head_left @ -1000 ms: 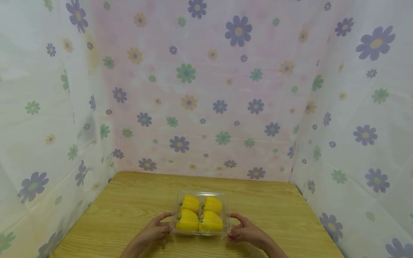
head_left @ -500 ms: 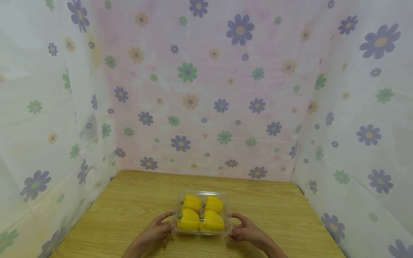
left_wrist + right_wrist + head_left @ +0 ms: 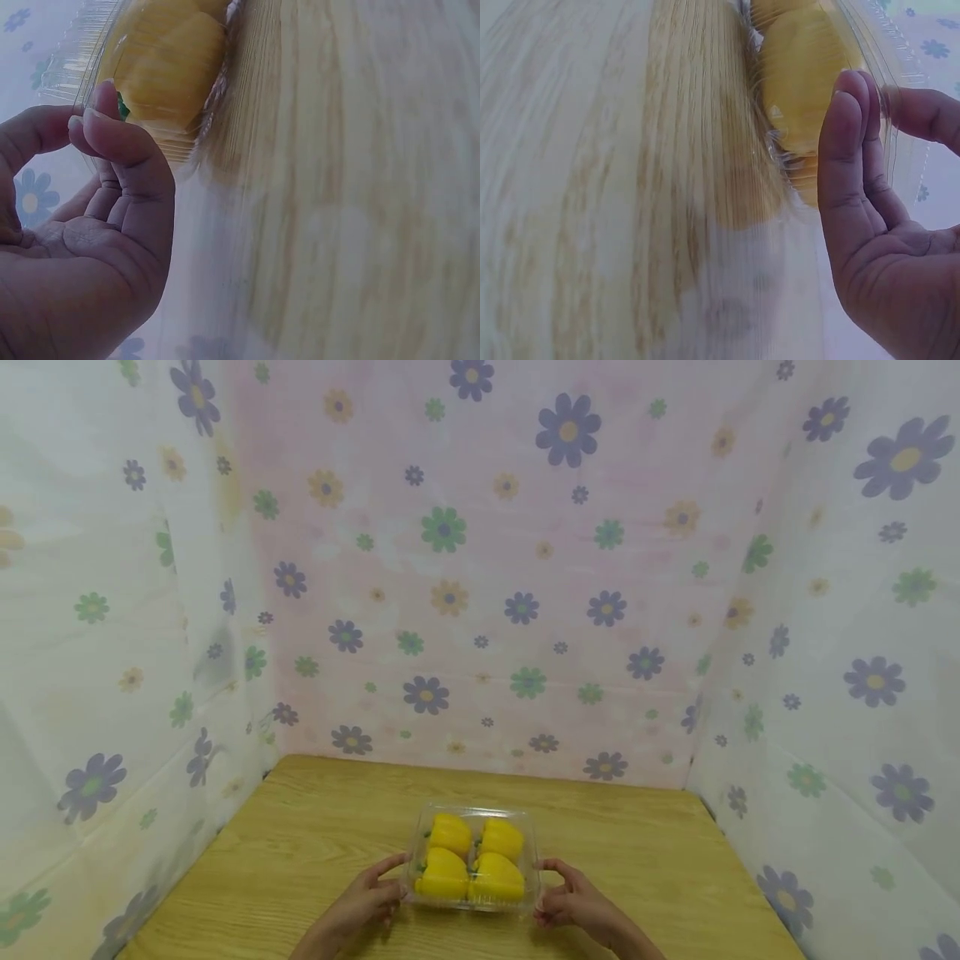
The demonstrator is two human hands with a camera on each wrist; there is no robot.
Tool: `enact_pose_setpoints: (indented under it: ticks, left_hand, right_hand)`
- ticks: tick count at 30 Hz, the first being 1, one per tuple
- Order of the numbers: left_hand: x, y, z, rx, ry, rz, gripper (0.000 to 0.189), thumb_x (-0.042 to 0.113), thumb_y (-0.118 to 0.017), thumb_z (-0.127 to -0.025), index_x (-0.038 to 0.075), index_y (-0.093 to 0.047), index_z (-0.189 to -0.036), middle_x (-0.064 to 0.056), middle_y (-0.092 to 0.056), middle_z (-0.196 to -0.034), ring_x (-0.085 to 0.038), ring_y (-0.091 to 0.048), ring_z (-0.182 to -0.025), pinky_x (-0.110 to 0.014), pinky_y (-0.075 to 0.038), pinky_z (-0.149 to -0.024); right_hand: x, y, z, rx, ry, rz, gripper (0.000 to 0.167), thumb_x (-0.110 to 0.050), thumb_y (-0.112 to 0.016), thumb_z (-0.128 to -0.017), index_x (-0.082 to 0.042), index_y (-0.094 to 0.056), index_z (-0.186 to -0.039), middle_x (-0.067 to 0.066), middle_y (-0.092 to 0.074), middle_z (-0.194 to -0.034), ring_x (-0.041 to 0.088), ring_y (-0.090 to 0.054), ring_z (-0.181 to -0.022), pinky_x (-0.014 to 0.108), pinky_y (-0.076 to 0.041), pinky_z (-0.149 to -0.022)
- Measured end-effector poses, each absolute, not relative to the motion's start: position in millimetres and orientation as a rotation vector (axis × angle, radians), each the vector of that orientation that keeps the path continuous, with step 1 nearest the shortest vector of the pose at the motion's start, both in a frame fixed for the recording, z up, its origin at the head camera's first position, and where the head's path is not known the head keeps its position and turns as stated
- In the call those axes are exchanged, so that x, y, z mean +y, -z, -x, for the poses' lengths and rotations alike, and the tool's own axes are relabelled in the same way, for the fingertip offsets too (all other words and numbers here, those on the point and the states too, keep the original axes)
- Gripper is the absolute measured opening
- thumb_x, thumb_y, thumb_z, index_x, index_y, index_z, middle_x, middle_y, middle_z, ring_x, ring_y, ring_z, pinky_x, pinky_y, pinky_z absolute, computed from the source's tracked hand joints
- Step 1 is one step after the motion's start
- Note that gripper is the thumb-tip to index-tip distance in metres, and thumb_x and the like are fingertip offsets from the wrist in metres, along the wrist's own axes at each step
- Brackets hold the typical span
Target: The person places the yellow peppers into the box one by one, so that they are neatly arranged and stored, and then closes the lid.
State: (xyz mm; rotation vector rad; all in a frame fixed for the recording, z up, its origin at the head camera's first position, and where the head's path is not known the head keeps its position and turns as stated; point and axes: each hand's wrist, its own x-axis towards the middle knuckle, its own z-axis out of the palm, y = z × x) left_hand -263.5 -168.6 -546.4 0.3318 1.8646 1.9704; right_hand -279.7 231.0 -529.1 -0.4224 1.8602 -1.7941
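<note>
A clear plastic clamshell box (image 3: 480,811), its lid closed, sits near the front middle of the table in the head view. Several yellow bell peppers (image 3: 498,878) with green stems lie inside in two rows. My left hand (image 3: 360,902) pinches the box's left edge; the left wrist view shows thumb and curled fingers meeting at the rim beside a pepper (image 3: 169,67). On the opposite side my right hand (image 3: 585,910) pinches the right edge, thumb and fingers on either side of the rim in the right wrist view. The box's underside is hidden.
The wood-grain table (image 3: 337,810) stretches behind and to both sides of the box. Flower-patterned cloth hangs as a back wall (image 3: 480,560) and as side walls on the left (image 3: 112,710) and right (image 3: 840,727).
The whole head view has shifted slightly, so the scene sits a little farther right in it. Both hands keep their hold on the box, with no clear movement against the table.
</note>
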Motion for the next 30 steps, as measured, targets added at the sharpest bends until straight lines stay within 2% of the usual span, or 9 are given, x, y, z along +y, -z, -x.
enact_pose_setpoints:
  ticks: [11,19,30]
  left_hand:
    - [-167.3,540.7,259.3,1.858,-1.965,-0.345,0.074,0.019,-0.059,-0.104,-0.004,-0.016,-0.16,0.002,-0.065,-0.089,-0.008,-0.049,-0.07,-0.02,-0.05,-0.064]
    - [-166.4,545.6,256.0,1.845,-1.985,-0.333,0.075,0.021,-0.059,-0.104,-0.005,-0.015,-0.16,0.002,-0.066,-0.092,-0.006,-0.049,-0.07,-0.019,-0.051,-0.064]
    - [-165.3,547.0,256.9,1.849,-1.991,-0.313,0.074,0.022,-0.059,-0.105,-0.002,-0.017,-0.161,0.003,-0.061,-0.087,-0.008,-0.049,-0.072,-0.02,-0.05,-0.063]
  right_hand:
    - [234.4,534.5,278.8,1.809,1.843,0.402,0.069,-0.006,-0.065,-0.097,0.009,-0.024,-0.151,0.007,-0.076,-0.091,0.016,-0.073,-0.083,0.03,-0.061,-0.076]
    - [234.5,539.5,276.3,1.798,1.855,0.398,0.069,-0.008,-0.065,-0.097,0.009,-0.025,-0.152,0.009,-0.077,-0.092,0.016,-0.073,-0.084,0.03,-0.061,-0.075]
    - [233.4,534.7,276.8,1.847,1.831,0.394,0.07,-0.007,-0.066,-0.097,0.008,-0.025,-0.152,0.012,-0.076,-0.092,0.018,-0.073,-0.082,0.032,-0.062,-0.073]
